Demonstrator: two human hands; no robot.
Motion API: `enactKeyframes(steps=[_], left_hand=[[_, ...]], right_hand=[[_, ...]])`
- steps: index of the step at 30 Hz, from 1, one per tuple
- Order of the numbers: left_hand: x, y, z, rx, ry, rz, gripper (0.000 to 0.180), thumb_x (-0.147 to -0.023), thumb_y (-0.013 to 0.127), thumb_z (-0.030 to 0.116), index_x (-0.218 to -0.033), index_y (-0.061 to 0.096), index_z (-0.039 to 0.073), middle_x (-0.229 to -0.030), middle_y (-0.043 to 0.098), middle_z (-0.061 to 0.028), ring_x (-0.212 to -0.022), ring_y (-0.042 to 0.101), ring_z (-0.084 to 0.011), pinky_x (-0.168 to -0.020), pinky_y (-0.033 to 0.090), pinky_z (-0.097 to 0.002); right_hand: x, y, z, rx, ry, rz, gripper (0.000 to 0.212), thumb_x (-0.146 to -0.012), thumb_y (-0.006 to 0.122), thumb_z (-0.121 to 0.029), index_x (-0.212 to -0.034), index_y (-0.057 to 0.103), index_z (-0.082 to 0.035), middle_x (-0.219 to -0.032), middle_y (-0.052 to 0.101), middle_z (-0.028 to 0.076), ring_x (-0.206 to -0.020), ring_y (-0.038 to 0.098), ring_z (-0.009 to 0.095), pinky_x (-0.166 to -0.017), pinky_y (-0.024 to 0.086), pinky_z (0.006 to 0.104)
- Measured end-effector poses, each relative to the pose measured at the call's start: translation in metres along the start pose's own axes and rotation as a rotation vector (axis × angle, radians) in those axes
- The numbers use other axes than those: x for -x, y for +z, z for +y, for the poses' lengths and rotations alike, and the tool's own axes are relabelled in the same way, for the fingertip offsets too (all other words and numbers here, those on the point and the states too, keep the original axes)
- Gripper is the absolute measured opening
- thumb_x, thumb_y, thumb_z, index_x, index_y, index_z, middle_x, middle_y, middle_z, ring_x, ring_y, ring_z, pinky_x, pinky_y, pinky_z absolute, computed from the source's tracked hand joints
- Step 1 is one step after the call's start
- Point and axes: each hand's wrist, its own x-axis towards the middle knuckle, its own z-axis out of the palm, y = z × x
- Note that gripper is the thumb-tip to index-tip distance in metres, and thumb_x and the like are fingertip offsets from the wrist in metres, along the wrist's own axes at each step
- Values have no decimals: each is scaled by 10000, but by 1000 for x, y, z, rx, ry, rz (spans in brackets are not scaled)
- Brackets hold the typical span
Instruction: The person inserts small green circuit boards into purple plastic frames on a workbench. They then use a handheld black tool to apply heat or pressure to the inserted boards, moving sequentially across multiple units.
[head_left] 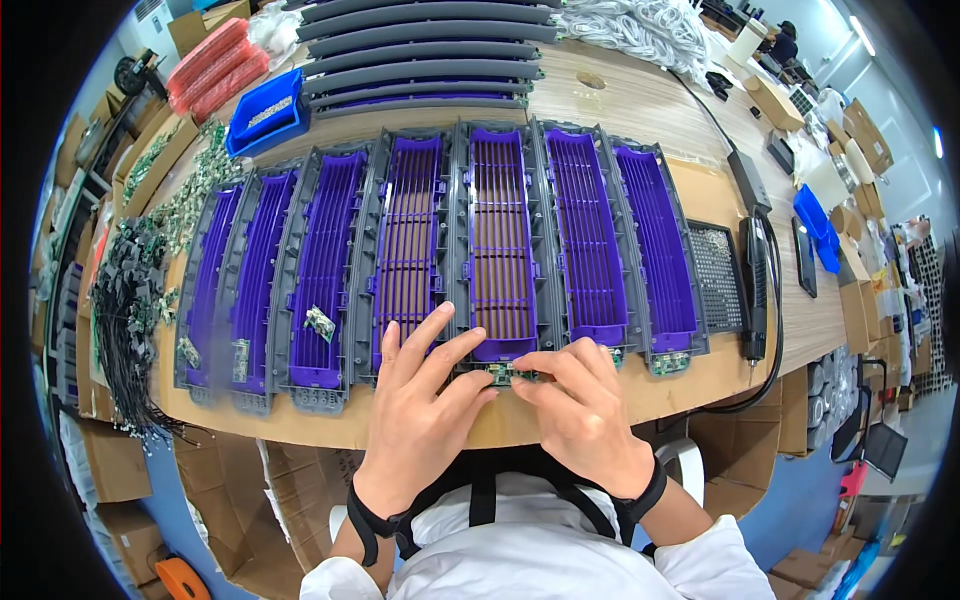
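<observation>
Several grey plastic housings with purple slatted grilles lie side by side across the table. At the near end of one housing [502, 230] sits a small green circuit board [500, 373]. My right hand [583, 405] is closed, thumb and fingertips pinching at this board. My left hand [422, 400] lies with fingers spread over the near end of the neighbouring housing [410, 230], its thumb close to the board's left side. Two housings to the right have boards in their near ends, such as the board [669, 363]. Loose boards lie on the left grilles, one small board [320, 323] tilted.
An electric screwdriver [752, 290] with a cable and a black tray of screws [714, 275] stand at the right. Black wires [130, 310] and loose boards pile up at the left. Behind are a blue bin [268, 115] and stacked grey housings [425, 50].
</observation>
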Motion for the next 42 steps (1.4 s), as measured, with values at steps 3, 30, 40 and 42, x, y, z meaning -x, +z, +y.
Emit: enactKeyframes(steps=[3,30,40,42], left_hand=[[-1,1,-1,8,4,1,159,-710,787,148,-851,720,120,-1211,634,-34,-1309,453,-315,-1088,270,-575],[16,-26,-24,-123,-12,161,185,-723,755,41,-902,717,62,-960,651,-34,-1093,581,-300,-994,382,-520],[29,-22,-11,130,-148,511,253,-709,735,-85,-920,666,35,-903,699,-78,-832,618,-257,-765,495,-322],[34,-21,-3,217,-243,521,223,-728,727,-85,-918,679,20,-899,704,-88,-831,621,-258,-767,495,-328]], right_hand=[[3,1,0,30,13,-8,234,-633,672,13,-867,682,13,-1005,639,60,-827,530,218,-687,388,348],[-35,38,-31,-58,32,40,285,-728,669,-3,-1012,656,-22,-980,594,85,-822,534,244,-690,387,352],[-30,46,-52,-409,184,223,262,-754,726,26,-996,629,0,-1009,638,121,-856,616,289,-733,487,369],[-29,47,-56,-464,145,179,266,-753,716,37,-1003,627,8,-1019,653,135,-894,630,311,-759,502,379]])
